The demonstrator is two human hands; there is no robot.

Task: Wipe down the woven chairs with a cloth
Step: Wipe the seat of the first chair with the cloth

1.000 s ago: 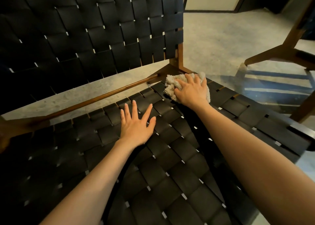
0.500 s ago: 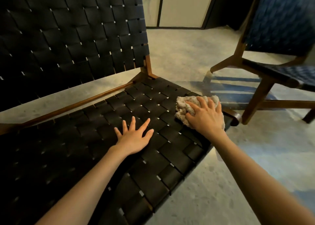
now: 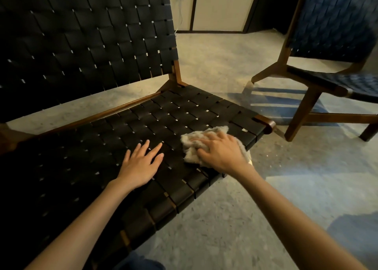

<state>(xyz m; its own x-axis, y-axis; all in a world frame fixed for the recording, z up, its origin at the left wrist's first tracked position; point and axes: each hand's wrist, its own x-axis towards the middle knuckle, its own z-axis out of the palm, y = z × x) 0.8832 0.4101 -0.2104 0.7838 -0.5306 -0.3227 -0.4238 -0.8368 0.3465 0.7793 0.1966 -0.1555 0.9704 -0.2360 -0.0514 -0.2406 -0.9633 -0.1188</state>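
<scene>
Matt black woven chair, fluffy cloth, wood frame

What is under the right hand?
A crumpled grey cloth on the black woven seat, near its front edge. The right hand covers much of it; the weave beneath is hidden.

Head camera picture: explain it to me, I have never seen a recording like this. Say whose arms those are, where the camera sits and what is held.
No machine here: a person wears one wide-angle camera on the head, looking forward and down, so both arms reach in from the bottom edge. They lean over a black woven chair with a wooden frame. The left hand rests flat on its seat, fingers spread, holding nothing. The right hand presses a crumpled grey cloth onto the seat near its front edge, for wiping. A second woven chair stands to the right on the grey floor.
</scene>
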